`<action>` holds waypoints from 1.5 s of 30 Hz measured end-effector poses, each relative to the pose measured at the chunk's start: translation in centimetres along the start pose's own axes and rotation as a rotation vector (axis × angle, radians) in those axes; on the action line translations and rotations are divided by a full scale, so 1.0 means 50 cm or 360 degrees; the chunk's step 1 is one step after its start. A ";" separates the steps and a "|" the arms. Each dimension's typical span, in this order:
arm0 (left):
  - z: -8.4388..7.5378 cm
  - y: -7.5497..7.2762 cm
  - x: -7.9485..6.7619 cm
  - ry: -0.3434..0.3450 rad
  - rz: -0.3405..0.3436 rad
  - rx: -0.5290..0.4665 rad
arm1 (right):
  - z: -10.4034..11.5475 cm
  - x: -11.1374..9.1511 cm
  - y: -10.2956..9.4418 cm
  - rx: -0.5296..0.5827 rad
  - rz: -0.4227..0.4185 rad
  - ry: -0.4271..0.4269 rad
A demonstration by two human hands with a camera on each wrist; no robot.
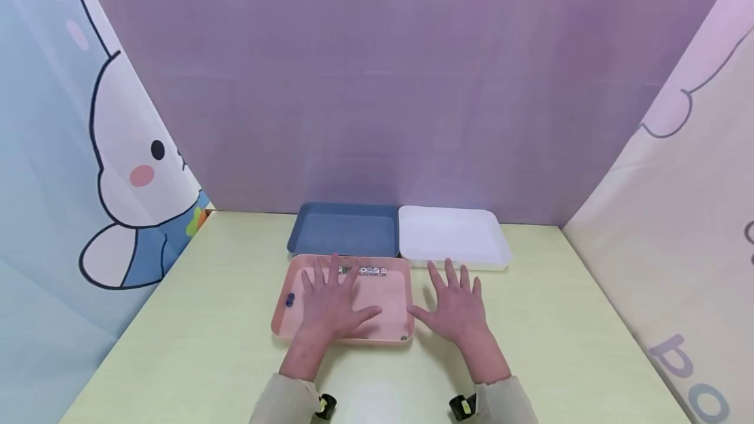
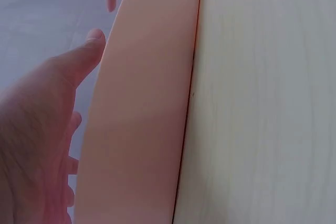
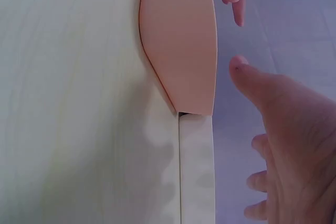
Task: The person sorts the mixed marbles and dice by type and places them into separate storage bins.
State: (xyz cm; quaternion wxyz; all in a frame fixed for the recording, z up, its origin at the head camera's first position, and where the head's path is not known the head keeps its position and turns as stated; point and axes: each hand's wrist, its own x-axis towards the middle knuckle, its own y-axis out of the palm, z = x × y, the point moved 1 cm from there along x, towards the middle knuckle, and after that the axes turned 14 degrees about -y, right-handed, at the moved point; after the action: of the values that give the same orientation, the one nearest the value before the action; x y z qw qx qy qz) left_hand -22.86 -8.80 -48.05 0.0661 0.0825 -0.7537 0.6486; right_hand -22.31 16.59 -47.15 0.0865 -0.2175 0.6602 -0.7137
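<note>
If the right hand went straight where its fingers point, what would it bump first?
Probably the white tray, just ahead of the right hand. The hand looks raised, though, so it might pass over and meet the purple backdrop instead.

A pale wood-grain counter (image 1: 565, 326) carries a pink tray (image 1: 393, 300). A blue tray (image 1: 347, 231) lies directly behind the pink tray, perhaps touching it; a white tray (image 1: 453, 234) lies behind and right of the pink tray.

A person's left hand (image 1: 330, 306) and right hand (image 1: 457, 311) hover side by side, fingers (image 1: 450, 273) splayed forward and thumbs (image 1: 368, 313) turned toward each other.
</note>
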 end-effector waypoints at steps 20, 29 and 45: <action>0.020 -0.006 -0.008 -0.0015 0.0009 -0.0037 | -0.015 -0.005 0.002 0.0290 0.0019 0.0114; 0.074 -0.018 -0.013 -0.0096 -0.0034 -0.0139 | -0.011 -0.006 0.010 0.0572 -0.0096 0.0116; 0.208 -0.041 -0.006 -0.0207 0.0319 -0.0628 | 0.004 0.008 0.018 0.1223 -0.0191 0.0187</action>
State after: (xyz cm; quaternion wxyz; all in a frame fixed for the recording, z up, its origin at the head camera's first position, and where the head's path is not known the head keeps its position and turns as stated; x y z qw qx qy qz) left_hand -22.07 -19.36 -47.71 -0.0326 0.0342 -0.8731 0.4853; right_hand -22.73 16.13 -47.96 0.0816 -0.1662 0.3349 -0.9239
